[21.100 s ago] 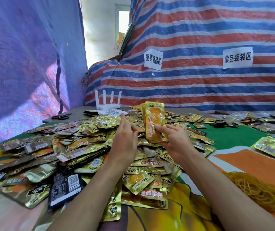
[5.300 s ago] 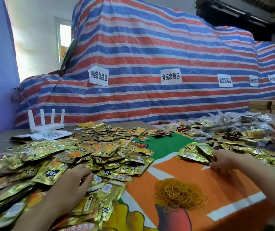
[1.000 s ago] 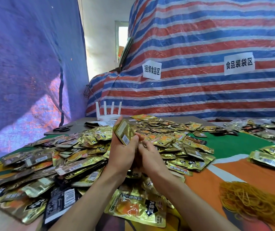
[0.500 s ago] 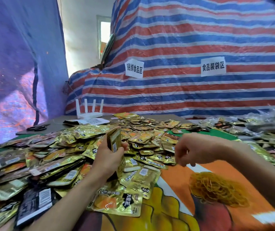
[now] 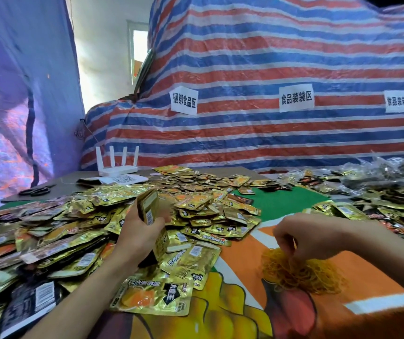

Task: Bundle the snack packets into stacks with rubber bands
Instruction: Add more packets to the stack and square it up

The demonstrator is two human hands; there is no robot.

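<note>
Stack (image 5: 150, 210) of gold foil snack packets: I am holding it upright in my left hand (image 5: 138, 232), above the near edge of the loose heap (image 5: 49, 228), with fingers and thumb curling round its lower half. Judgement: light, thin, springy; the foil is probably slick, so the packets are likely to slide and fan out. I am therefore clamping across the flat faces near the middle, where a band should sit.

Rubber bands (image 5: 301, 272): a tangled yellow pile on the orange cloth (image 5: 245, 243), well apart from the stack. My right hand (image 5: 303, 238) is curling its fingertips down into the pile and pinching at strands; whether only one is caught, I cannot tell. Soft and stretchy, and they are likely to come up in clumps.

Writing: barcode labels are showing on the stack's outer packet. White wall signs are reading 捆绑食品区 (image 5: 183, 103) and 食品装袋区 (image 5: 296, 97); a third sign (image 5: 399, 101) is too blurred to read.
</note>
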